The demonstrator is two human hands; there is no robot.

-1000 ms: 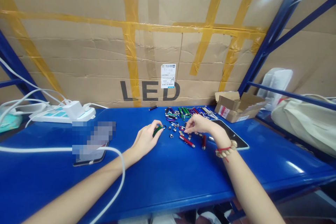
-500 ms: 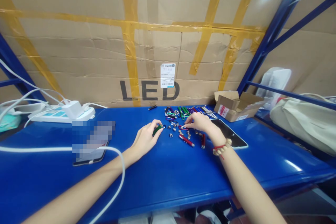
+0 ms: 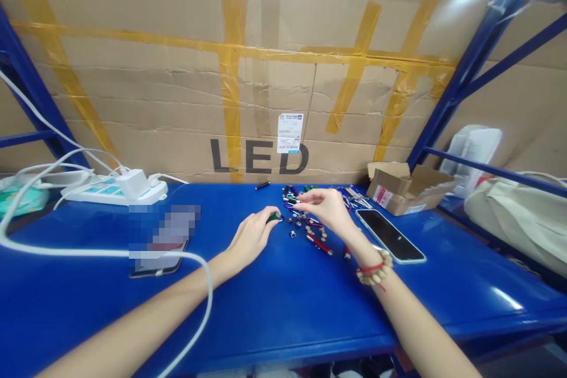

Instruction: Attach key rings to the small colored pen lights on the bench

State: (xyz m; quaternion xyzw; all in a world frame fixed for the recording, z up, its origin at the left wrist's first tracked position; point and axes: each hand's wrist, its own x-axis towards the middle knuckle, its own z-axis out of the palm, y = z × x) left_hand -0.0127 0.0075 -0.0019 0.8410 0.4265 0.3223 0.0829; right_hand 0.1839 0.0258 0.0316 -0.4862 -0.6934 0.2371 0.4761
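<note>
My left hand [image 3: 252, 239] is closed around a small green metal tube [image 3: 273, 217], like a mini flashlight body, held just over the blue table. A blue ring-like piece shows at the tube's right end. Fingers pinched, my right hand [image 3: 326, 208] is at the pile's left part, close to a blue carabiner clip [image 3: 290, 206]; whether it grips the clip is unclear. Below that hand lie a red carabiner clip [image 3: 313, 222], several small silver discs [image 3: 309, 229] and a red mini flashlight [image 3: 319, 244]. Another red tube [image 3: 346, 252] is partly hidden by my right wrist.
A phone [image 3: 390, 236] lies right of my right hand, with an open small carton [image 3: 407, 186] behind it. At left are a blurred-out phone [image 3: 159, 271], a power strip [image 3: 155, 192] and a white cable [image 3: 208, 289]. A black tube [image 3: 263, 185] lies near the big cardboard box [image 3: 261, 94].
My right hand has moved from beside the red carabiner clip leftward and back to the blue clip. My left hand still holds the green tube, now turned more level. The view has shifted slightly.
</note>
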